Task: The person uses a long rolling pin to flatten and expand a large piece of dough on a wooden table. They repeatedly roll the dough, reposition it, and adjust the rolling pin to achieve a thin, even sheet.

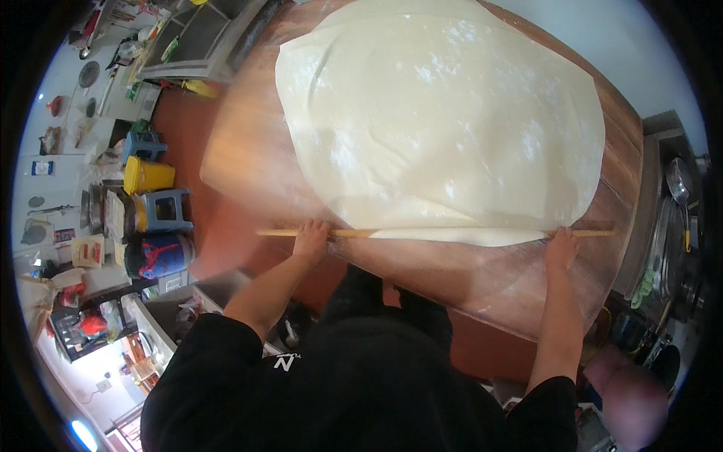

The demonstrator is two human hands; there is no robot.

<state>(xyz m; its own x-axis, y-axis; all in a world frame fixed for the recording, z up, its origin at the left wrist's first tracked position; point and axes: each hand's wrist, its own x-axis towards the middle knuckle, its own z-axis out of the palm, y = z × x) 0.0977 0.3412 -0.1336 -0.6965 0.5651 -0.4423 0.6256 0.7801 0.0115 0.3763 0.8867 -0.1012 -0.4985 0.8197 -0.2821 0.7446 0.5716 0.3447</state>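
A very large, thin sheet of dough (440, 113), dusted with patches of flour, covers most of the wooden table (248, 147). Its near edge is wrapped around a long wooden rolling pin (361, 233) that lies across the table's near side. My left hand (311, 240) grips the pin left of the wrapped dough. Toward the pin's other end, my right hand (562, 247) closes around it at the dough's right edge. Both ends of the pin stick out past my hands. Small creases run through the sheet near its left and lower middle.
Left of the table stand blue plastic stools (166, 209), a yellow bin (148, 175) and a blue patterned container (165, 256). An open drawer (164, 322) is behind my left arm. At right, a ladle (679, 179) and metal pans line a counter. A white wall (638, 51) borders the table.
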